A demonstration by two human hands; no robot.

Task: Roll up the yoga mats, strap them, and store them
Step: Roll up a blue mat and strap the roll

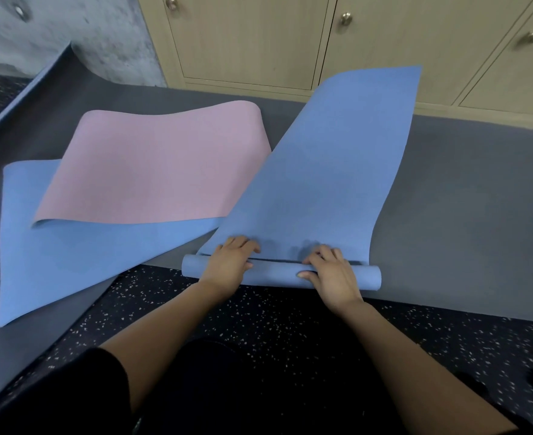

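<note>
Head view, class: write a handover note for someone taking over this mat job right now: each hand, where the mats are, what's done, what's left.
Left hand: grips the rolled end of the blue mat, fingers curled over it.
Right hand: same, further right on the roll.
Blue mat: only the near end is rolled; the rest lies spread toward the cabinets.
Second mat: to the left, unrolled, folded over, pink side up.
Done: rolling begun.
Left: finish this roll, roll the second mat, strap and store both. Nothing to strap them with is in view.
</note>
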